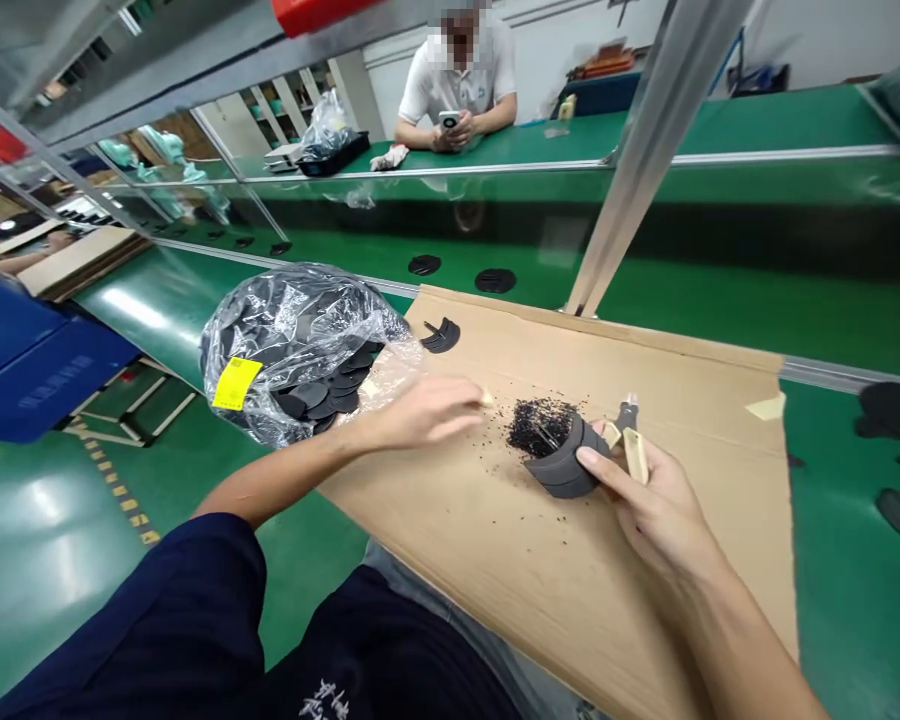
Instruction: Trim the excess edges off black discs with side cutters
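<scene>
My right hand (pixel 664 495) grips a curved black part (pixel 566 470), thumb on its near face. Small nippers (pixel 628 412) with a metal tip and cream handles also sit in this hand, jaws pointing away from me. Beneath and behind the part lies a heap of small black bits (pixel 536 425), scattered over the cardboard (pixel 690 400). My left hand (pixel 435 410) hovers left of the heap, fingers stretched toward it, a cream cover on one fingertip. Nothing shows in its grasp.
A clear plastic bag (pixel 300 310) of black parts stands at the left, with a yellow label (pixel 237 384). Another curved black part (pixel 441 335) rests by the bag. A metal post (pixel 630 170) rises behind the cardboard. Across the bench a person (pixel 461 80) holds a phone.
</scene>
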Tool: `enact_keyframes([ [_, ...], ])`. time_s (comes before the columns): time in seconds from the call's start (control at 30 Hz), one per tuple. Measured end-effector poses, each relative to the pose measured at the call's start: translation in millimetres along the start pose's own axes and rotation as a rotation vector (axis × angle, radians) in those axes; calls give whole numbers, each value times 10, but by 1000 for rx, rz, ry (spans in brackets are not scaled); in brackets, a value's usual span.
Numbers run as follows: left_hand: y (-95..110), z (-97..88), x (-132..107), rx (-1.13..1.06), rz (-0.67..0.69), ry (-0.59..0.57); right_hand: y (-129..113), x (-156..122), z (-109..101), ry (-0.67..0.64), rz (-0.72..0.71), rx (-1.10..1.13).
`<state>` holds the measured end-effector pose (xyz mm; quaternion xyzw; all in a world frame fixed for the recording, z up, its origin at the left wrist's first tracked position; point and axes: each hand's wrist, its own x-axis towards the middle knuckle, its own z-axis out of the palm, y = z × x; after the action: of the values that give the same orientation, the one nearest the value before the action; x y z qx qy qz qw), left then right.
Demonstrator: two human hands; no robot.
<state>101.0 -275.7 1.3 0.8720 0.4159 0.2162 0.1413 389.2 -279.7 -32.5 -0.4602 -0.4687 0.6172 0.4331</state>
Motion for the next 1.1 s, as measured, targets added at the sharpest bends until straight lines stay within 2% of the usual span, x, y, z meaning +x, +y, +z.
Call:
enact_keyframes([
  [0.07, -265, -232, -224, 424, -251, -89, 42, 14, -9, 42, -13, -40],
  [0.13, -500, -425, -411, 693, -512, -179, 72, 21, -10, 52, -17, -75],
  [0.2, -656, -554, -553, 798, -665, -243, 84, 17, -1, 48, -23, -100],
  [0.27, -720, -619, -646, 807, -705, -222, 81, 4, 15, 41, -33, -112],
  [0.3, -722, -633, -672, 785, -689, -151, 75, -5, 26, 37, -43, -112],
  [0.37, -677, -628, -680, 668, -600, 85, 58, -23, 50, 38, -69, -118],
  [0.43, -576, -572, -619, 427, -466, 318, 36, -45, 78, 48, -111, -151],
  [0.47, -505, -518, -562, 276, -406, 381, 26, -57, 93, 55, -134, -178],
  [0.5, -420, -445, -488, 118, -359, 404, 17, -70, 108, 58, -154, -210],
  [0.6, -88, -114, -208, -244, -252, 355, 12, -107, 149, 55, -195, -288],
  [0.7, 273, 285, 56, -389, -130, 339, 30, -134, 177, 39, -216, -308],
  [0.8, 502, 586, 204, -420, -61, 310, 43, -149, 194, 34, -202, -266],
  [0.9, 548, 717, 230, -356, -36, 292, 45, -156, 214, 22, -184, -213],
  [1.1, 479, 752, 184, -198, -36, 412, 54, -191, 279, -28, -113, -183],
])
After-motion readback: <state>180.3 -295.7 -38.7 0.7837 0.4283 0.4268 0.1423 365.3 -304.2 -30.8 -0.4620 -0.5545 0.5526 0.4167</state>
